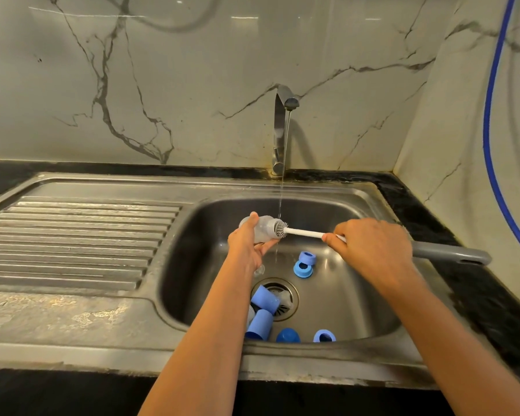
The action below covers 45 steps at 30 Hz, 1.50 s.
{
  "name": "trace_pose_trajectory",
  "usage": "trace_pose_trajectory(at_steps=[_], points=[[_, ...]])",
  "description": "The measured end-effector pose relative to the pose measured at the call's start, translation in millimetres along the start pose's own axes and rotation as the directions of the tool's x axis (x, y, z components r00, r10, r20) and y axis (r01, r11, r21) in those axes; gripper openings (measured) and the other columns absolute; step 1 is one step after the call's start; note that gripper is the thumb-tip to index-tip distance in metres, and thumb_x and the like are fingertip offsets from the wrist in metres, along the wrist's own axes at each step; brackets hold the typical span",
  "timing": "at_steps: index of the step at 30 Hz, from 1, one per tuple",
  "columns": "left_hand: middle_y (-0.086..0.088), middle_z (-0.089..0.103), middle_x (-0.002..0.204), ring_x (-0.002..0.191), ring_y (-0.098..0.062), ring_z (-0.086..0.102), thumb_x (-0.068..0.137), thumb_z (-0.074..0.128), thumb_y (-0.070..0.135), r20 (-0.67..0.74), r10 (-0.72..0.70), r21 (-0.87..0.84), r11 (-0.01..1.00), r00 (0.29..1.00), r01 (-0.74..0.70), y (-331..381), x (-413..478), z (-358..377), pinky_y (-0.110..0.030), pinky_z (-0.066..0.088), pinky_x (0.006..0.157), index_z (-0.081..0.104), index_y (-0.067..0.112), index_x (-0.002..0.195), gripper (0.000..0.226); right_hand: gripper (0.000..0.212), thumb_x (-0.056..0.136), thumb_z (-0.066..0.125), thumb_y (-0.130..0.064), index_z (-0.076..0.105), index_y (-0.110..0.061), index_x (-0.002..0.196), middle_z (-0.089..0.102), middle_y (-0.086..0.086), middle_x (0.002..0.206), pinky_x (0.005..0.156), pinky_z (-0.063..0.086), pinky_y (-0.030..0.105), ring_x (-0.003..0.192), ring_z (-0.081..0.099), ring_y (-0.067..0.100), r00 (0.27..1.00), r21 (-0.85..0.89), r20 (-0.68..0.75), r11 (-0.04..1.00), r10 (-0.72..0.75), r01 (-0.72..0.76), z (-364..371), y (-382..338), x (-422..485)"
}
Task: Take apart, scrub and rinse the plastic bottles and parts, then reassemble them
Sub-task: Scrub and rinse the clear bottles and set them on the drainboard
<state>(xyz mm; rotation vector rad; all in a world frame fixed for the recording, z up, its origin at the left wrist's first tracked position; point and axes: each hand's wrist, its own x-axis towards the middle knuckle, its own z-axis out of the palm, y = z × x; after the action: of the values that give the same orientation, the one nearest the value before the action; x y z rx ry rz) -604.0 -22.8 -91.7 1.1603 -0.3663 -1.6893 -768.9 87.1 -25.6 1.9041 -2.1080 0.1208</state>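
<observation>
Over a steel sink [357, 205], a person's left hand [246, 246] grips a clear plastic bottle [263, 228] laid on its side, thumb on top and fingers curled beneath, its mouth facing right; the right hand [373, 247] is closed round the white shaft of a brush [303, 233], whose bristled head sits at the bottle's mouth, just under a thin stream from the tap [282, 127]; the hands are apart, linked only by brush and bottle; the brush's grey handle runs out past the right hand over the sink's right rim. In the basin below lie loose blue parts: two rings [303, 264] touching each other near the middle; two caps [263, 313] by the drain [284, 298]; a dome [288, 335] and a third ring [324, 336] at the near wall.

The bottle looks light and thin-walled, and, being wet, is probably slippery; a hard squeeze would likely flex it, so a wrap round the body, as here, seems the surest hold, with the base backed by the palm against the brush's push. The brush appears stiff in the shaft and soft at the head; a hold close to the head should give the better control. The blue parts look small, smooth and rigid; they would probably skid on wet steel and are best pinched by the rim.
</observation>
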Motion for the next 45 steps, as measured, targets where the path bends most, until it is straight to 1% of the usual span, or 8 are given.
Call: trace_pose_trajectory(at_steps=[6, 10, 13, 16, 24, 34, 41, 45], points=[[-0.014, 0.053, 0.101, 0.094, -0.034, 0.065, 0.088, 0.069, 0.027, -0.052, 0.039, -0.01, 0.999, 0.998, -0.04, 0.9, 3.3, -4.7, -0.042, 0.061, 0.065, 0.047, 0.013, 0.124, 0.044, 0.03, 0.097, 0.042, -0.052, 0.063, -0.036, 0.11, 0.066, -0.008, 0.097, 0.064, 0.034, 0.025, 0.09, 0.06, 0.015, 0.997, -0.073, -0.07, 0.997, -0.033, 0.028, -13.9, 8.0, -1.3], [-0.022, 0.054, 0.118, 0.09, -0.033, 0.068, 0.089, 0.068, 0.025, 0.075, -0.011, 0.059, 0.998, 0.997, 0.006, -2.4, -5.9, 1.6, -0.039, 0.06, 0.055, 0.046, 0.013, 0.124, 0.043, 0.009, 0.08, 0.074, -0.035, 0.074, -0.026, 0.085, 0.068, -0.002, 0.074, 0.067, 0.041, 0.031, 0.073, 0.063, 0.022, 0.965, -0.122, -0.21, 0.984, -0.157, 0.134, -0.7, 14.9, 6.7], [-0.02, 0.049, 0.124, 0.089, -0.033, 0.067, 0.089, 0.068, 0.023, 0.083, 0.037, 0.099, 0.994, 0.996, -0.046, -2.9, -4.8, 1.9, -0.038, 0.06, 0.054, 0.04, 0.019, 0.131, 0.051, 0.012, 0.087, 0.066, -0.036, 0.073, -0.026, 0.089, 0.068, -0.003, 0.079, 0.069, 0.042, 0.031, 0.077, 0.063, 0.02, 0.955, -0.146, -0.236, 0.978, -0.18, 0.149, 2.5, 8.2, 4.3], [-0.017, 0.048, 0.126, 0.094, -0.033, 0.065, 0.089, 0.068, 0.021, 0.127, 0.063, 0.144, 0.986, 0.99, -0.081, -6.5, -6.3, 2.7, -0.036, 0.06, 0.054, 0.039, 0.022, 0.129, 0.05, 0.027, 0.098, 0.042, -0.043, 0.065, -0.028, 0.102, 0.062, -0.005, 0.088, 0.07, 0.036, 0.028, 0.083, 0.059, 0.017, 0.979, -0.114, -0.111, 0.981, -0.168, 0.156, 9.0, -10.2, 3.2], [-0.018, 0.049, 0.127, 0.097, -0.035, 0.065, 0.087, 0.07, 0.02, 0.05, 0.103, 0.053, 0.993, 0.993, -0.106, -1.8, 0.4, 0.9, -0.045, 0.061, 0.069, 0.042, 0.022, 0.13, 0.051, 0.042, 0.098, 0.041, -0.045, 0.06, -0.017, 0.073, 0.061, 0.002, 0.068, 0.068, 0.054, 0.034, 0.066, 0.062, 0.02, 0.964, 0.311, 0.244, 0.933, 0.106, -0.181, 20.6, -12.5, 5.4], [-0.021, 0.052, 0.121, 0.092, -0.035, 0.067, 0.085, 0.072, 0.025, 0.017, 0.004, 0.024, 1.0, 1.0, -0.005, 0.2, -1.2, 0.9, -0.039, 0.059, 0.052, 0.046, 0.014, 0.131, 0.054, 0.031, 0.098, 0.042, -0.047, 0.067, -0.032, 0.107, 0.067, -0.004, 0.094, 0.064, 0.038, 0.024, 0.084, 0.06, 0.014, 0.995, 0.015, 0.081, 0.998, -0.061, 0.06, -15.6, 3.2, -0.3], [-0.018, 0.053, 0.116, 0.09, -0.033, 0.066, 0.086, 0.071, 0.025, -0.006, 0.038, 0.038, 0.999, 0.999, -0.038, 0.9, 0.6, -2.9, -0.04, 0.061, 0.057, 0.043, 0.013, 0.133, 0.056, 0.017, 0.091, 0.059, -0.04, 0.065, -0.033, 0.105, 0.067, -0.009, 0.098, 0.076, 0.044, 0.029, 0.094, 0.06, 0.017, 0.992, -0.01, -0.119, 0.999, -0.043, 0.042, -18.1, 14.5, -1.5], [-0.019, 0.049, 0.122, 0.089, -0.033, 0.067, 0.087, 0.07, 0.022, 0.041, 0.053, 0.046, 0.997, 0.998, -0.055, -1.2, -2.0, -1.2, -0.044, 0.061, 0.068, 0.038, 0.019, 0.132, 0.055, 0.015, 0.095, 0.054, -0.037, 0.064, -0.027, 0.101, 0.065, -0.004, 0.094, 0.068, 0.041, 0.028, 0.088, 0.062, 0.018, 0.973, -0.071, -0.171, 0.987, -0.155, 0.145, -7.6, 2.7, -1.1]])
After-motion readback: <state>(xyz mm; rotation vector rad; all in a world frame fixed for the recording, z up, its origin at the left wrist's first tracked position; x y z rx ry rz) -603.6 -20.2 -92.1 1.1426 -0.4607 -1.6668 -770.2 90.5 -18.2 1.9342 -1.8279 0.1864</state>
